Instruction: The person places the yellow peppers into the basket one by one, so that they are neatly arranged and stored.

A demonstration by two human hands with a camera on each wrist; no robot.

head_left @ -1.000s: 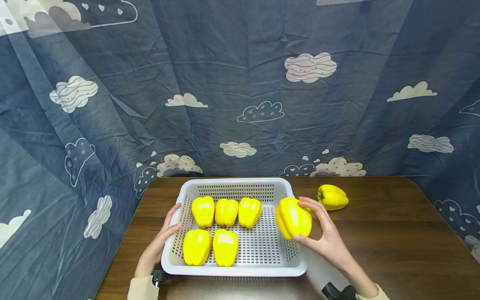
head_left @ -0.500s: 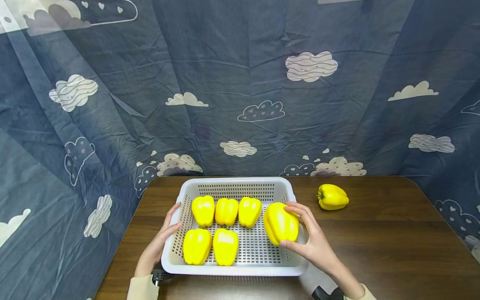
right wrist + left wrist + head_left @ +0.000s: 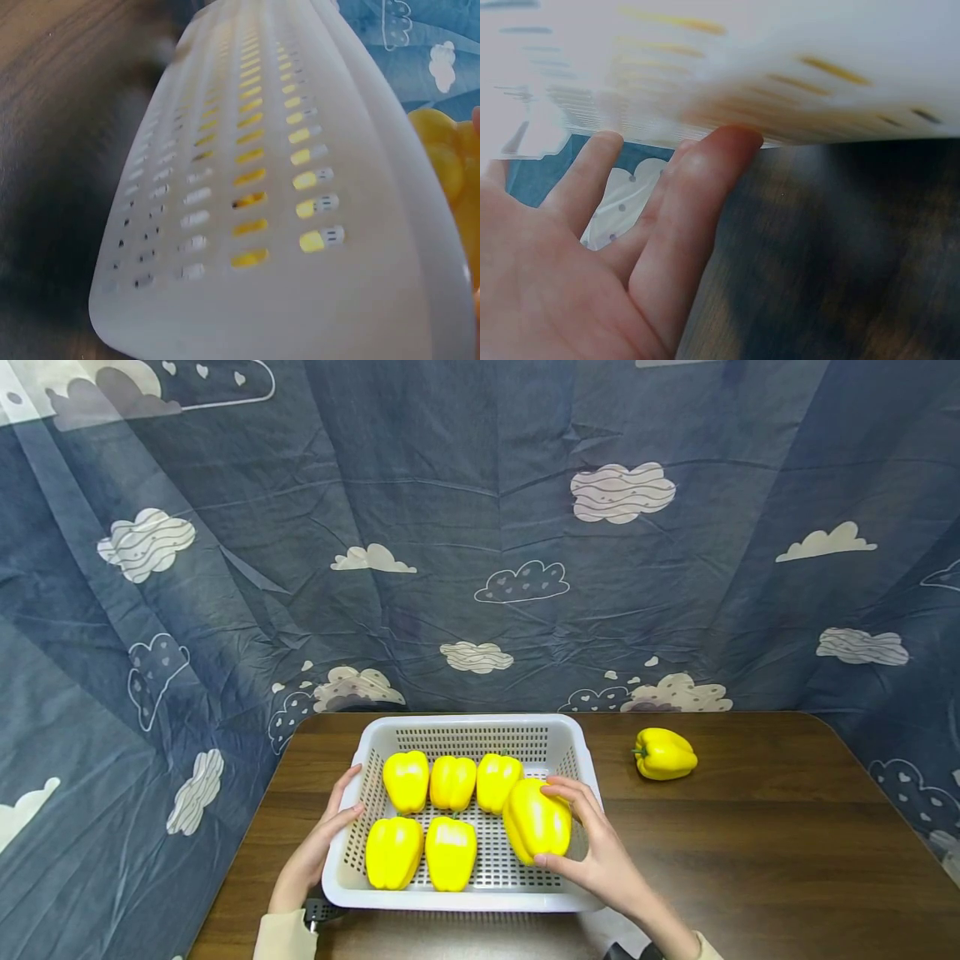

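A white slotted basket (image 3: 468,902) stands on the table, with several yellow bell peppers inside in two rows, such as this one (image 3: 451,855) in the front row. My right hand (image 3: 596,852) grips another yellow bell pepper (image 3: 536,821) between thumb and fingers, over the basket's right part, beside the front row. That pepper (image 3: 439,161) shows only partly at the right edge of the right wrist view. My left hand (image 3: 318,843) rests its extended fingers against the basket's left side. In the left wrist view, fingertips (image 3: 735,139) touch the slotted wall.
One more yellow bell pepper (image 3: 665,754) lies on the brown wooden table (image 3: 750,827), right of the basket near the back edge. A dark blue cloth (image 3: 525,635) with cloud prints hangs behind the table.
My right hand has carried its bell pepper leftward and nearer, from above the basket's right rim to further inside. The left hand and the basket stay in place.
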